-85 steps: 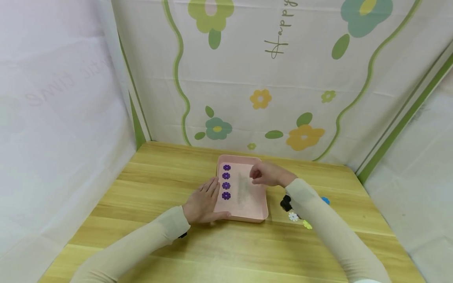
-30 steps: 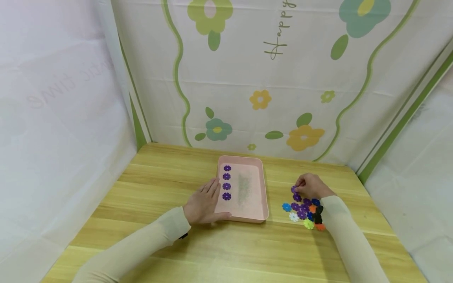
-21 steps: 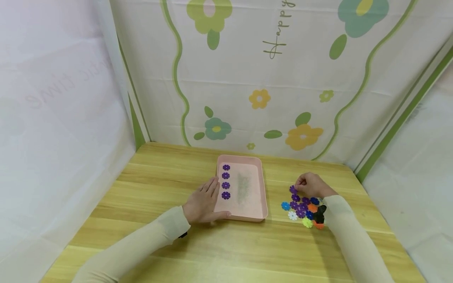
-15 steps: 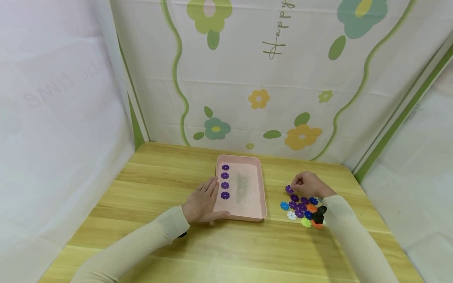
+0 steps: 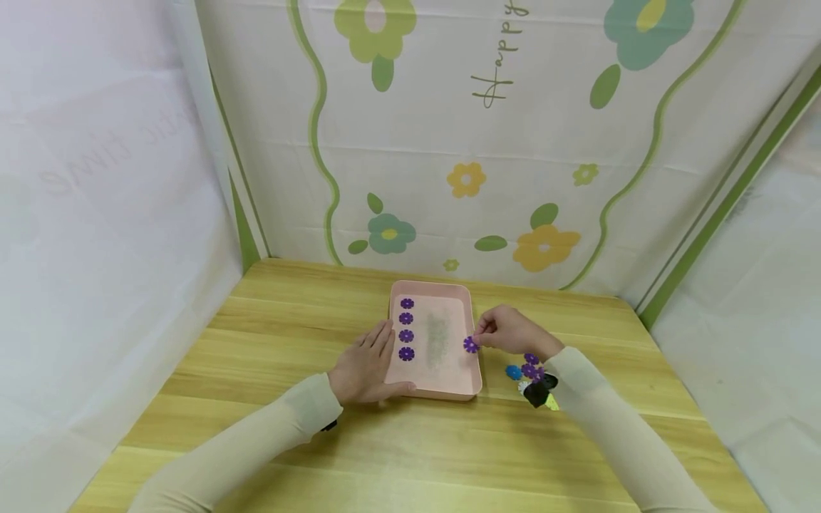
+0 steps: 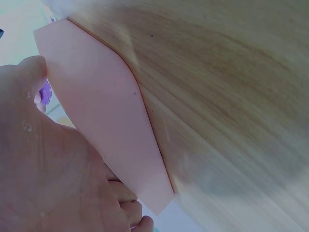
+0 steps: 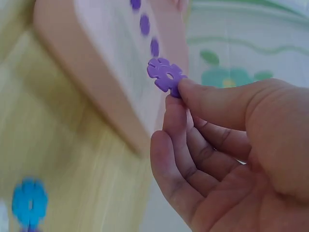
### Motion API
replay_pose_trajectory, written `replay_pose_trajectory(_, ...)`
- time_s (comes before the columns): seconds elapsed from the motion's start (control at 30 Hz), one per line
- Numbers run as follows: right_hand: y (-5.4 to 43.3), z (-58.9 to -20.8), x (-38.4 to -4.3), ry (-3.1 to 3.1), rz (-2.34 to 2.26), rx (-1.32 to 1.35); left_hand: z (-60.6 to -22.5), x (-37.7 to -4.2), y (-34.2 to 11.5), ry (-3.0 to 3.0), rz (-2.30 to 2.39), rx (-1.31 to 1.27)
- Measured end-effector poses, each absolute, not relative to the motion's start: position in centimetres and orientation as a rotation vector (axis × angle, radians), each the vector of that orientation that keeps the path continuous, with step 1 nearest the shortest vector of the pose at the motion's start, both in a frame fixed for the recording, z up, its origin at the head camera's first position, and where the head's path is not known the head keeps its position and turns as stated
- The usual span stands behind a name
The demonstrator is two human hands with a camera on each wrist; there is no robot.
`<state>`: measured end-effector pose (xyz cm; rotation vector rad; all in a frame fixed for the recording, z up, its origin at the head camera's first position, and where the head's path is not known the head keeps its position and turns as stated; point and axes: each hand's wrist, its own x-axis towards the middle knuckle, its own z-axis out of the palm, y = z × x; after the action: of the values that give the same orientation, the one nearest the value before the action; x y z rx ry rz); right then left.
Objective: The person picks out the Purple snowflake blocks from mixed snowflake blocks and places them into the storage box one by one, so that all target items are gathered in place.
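Observation:
A pink tray lies on the table with a column of several purple snowflake discs along its left side. My left hand rests on the tray's near left corner, fingers straight along the rim; the left wrist view shows its thumb at the tray's edge. Between thumb and index finger, my right hand pinches one purple snowflake disc over the tray's right side. The other fingers of that hand are curled loosely.
To the right of the tray lies a pile of loose discs, partly hidden by the right wrist camera: a blue disc, purple discs, a white one and a yellow disc. A patterned cloth hangs behind the table.
My right hand picked a purple disc from the pile and has carried it left to the tray's right side. The left hand has stayed at the tray's corner.

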<state>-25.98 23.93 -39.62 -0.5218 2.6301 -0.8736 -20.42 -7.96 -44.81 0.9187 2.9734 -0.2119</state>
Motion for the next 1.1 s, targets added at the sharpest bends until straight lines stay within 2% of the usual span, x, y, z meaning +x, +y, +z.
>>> replay_pose_trajectory(0.57, 15.0, -43.2, -24.3, 2.522, -0.923, -0.659, -44.9, -20.2, -7.9, 2.994, -0.233, 0.965)
replay_pose_trajectory(1.1, 13.0, -45.6, -24.1, 2.516, -1.047, -0.479, -44.7, -20.2, -8.2, 2.995, -0.241, 0.978)
